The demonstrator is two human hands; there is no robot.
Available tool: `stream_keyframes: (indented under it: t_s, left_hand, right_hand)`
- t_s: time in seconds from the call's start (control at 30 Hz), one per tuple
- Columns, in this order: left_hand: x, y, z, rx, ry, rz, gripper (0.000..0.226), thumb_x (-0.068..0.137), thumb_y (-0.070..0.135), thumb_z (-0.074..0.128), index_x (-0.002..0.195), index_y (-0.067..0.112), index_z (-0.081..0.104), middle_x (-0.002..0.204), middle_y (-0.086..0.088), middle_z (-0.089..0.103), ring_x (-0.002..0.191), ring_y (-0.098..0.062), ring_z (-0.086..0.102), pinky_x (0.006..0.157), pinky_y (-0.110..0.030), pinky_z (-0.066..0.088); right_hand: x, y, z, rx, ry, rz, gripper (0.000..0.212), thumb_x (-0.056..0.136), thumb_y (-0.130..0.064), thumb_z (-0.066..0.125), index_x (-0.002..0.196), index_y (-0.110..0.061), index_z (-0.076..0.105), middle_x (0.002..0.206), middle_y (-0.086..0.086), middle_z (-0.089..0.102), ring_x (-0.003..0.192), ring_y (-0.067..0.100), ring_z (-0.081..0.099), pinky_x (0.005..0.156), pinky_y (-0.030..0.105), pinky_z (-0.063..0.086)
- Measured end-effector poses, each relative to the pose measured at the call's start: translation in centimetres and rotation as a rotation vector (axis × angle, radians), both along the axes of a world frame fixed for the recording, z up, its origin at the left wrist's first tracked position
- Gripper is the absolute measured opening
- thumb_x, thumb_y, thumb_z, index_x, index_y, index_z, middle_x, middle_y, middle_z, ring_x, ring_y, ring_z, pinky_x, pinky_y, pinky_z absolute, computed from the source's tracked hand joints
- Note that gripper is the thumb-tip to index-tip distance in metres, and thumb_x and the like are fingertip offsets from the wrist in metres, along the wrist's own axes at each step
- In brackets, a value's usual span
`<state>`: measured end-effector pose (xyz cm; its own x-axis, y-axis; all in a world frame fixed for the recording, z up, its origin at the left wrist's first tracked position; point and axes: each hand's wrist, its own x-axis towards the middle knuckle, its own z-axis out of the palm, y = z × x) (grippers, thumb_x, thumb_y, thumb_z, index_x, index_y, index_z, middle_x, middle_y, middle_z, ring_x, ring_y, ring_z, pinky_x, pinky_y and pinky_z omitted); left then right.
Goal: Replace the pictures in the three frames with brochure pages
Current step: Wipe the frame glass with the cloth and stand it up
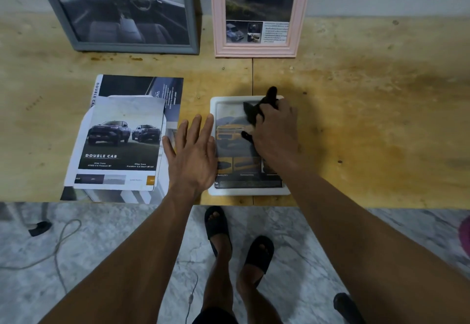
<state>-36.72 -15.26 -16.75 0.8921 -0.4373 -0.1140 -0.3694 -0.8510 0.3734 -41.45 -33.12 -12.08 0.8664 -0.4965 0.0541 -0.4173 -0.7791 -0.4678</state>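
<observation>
A white frame [230, 191] lies flat near the table's front edge, showing a brochure page with a yellow truck. My right hand [276, 135] grips a black cloth [256, 110] on the frame's glass. My left hand [193, 150] is spread flat, fingers straight, at the frame's left edge. A grey frame [132, 49] with a car-interior page and a pink frame [255, 50] with a car page lean against the wall at the back. Loose brochure pages [122, 140] with "DOUBLE CAB" trucks lie to the left.
The wooden table [368, 120] has bare surface on the right. Below its front edge are a marble floor, my feet in black sandals [218, 224], a grey cable [61, 247] at left and a dark object [346, 303] at lower right.
</observation>
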Motion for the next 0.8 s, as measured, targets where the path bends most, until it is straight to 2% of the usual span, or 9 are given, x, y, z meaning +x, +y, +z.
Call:
stream_keyframes:
  t_s: [0.07,0.17,0.27,0.37,0.53,0.63,0.8]
  left_hand:
    - [0.0,0.0,-0.1,-0.002,-0.001,-0.001,0.053,0.106,0.047,0.012,0.158,0.042,0.012,0.167,0.011,0.013,0.155,-0.018,0.001,0.121,-0.059,-0.005]
    - [-0.1,0.0,-0.2,-0.012,0.004,0.000,0.052,0.106,0.046,0.013,0.158,0.042,0.012,0.167,0.011,0.013,0.155,-0.018,0.000,0.121,-0.059,-0.006]
    - [-0.1,0.1,-0.1,-0.021,0.000,0.000,0.053,0.106,0.046,0.012,0.158,0.042,0.013,0.167,0.012,0.013,0.155,-0.018,0.000,0.121,-0.059,-0.005]
    - [-0.2,0.0,0.1,-0.028,0.000,0.000,0.054,0.105,0.047,0.010,0.158,0.041,0.014,0.167,0.012,0.014,0.155,-0.018,0.001,0.121,-0.058,-0.005]
    - [-0.2,0.0,0.2,-0.051,0.024,0.025,0.051,0.107,0.043,0.012,0.158,0.041,0.016,0.166,0.014,0.015,0.155,-0.015,0.000,0.122,-0.056,-0.008]
    - [-0.2,-0.1,0.3,-0.055,0.026,0.038,0.052,0.106,0.046,0.010,0.157,0.042,0.018,0.166,0.015,0.016,0.155,-0.014,0.001,0.122,-0.054,-0.008]
    - [-0.2,-0.1,0.2,-0.059,0.029,0.045,0.051,0.108,0.045,0.011,0.157,0.041,0.019,0.166,0.015,0.016,0.155,-0.013,0.000,0.121,-0.054,-0.009]
  right_hand:
    - [1.0,0.4,-0.7,-0.056,-0.008,-0.006,0.019,0.092,-0.010,0.054,0.102,-0.001,0.067,0.110,0.019,0.059,0.111,0.034,0.045,0.095,0.040,0.031]
    - [2.4,1.0,-1.3,-0.008,-0.040,-0.051,0.016,0.089,-0.007,0.054,0.096,-0.004,0.068,0.106,0.017,0.059,0.103,0.033,0.048,0.089,0.034,0.031]
    - [3.3,1.9,-1.5,0.061,-0.017,0.011,0.020,0.091,-0.010,0.054,0.104,-0.007,0.069,0.114,0.014,0.057,0.105,0.032,0.047,0.089,0.037,0.036]
    - [3.5,3.1,-1.3,0.041,-0.003,0.103,0.024,0.094,-0.012,0.051,0.111,-0.009,0.069,0.119,0.014,0.056,0.108,0.033,0.045,0.089,0.041,0.040]
    - [1.2,4.7,-1.3,-0.001,-0.059,0.193,0.015,0.086,-0.005,0.060,0.096,-0.001,0.070,0.102,0.021,0.061,0.091,0.035,0.048,0.081,0.043,0.041]
    - [-0.2,5.1,-1.7,0.042,-0.017,0.245,0.020,0.086,-0.008,0.056,0.100,-0.003,0.070,0.106,0.018,0.060,0.094,0.034,0.050,0.086,0.042,0.037]
    - [-3.3,6.0,-1.4,0.117,-0.051,0.263,0.027,0.084,-0.014,0.048,0.089,-0.004,0.072,0.096,0.015,0.064,0.088,0.020,0.038,0.086,0.034,0.033]
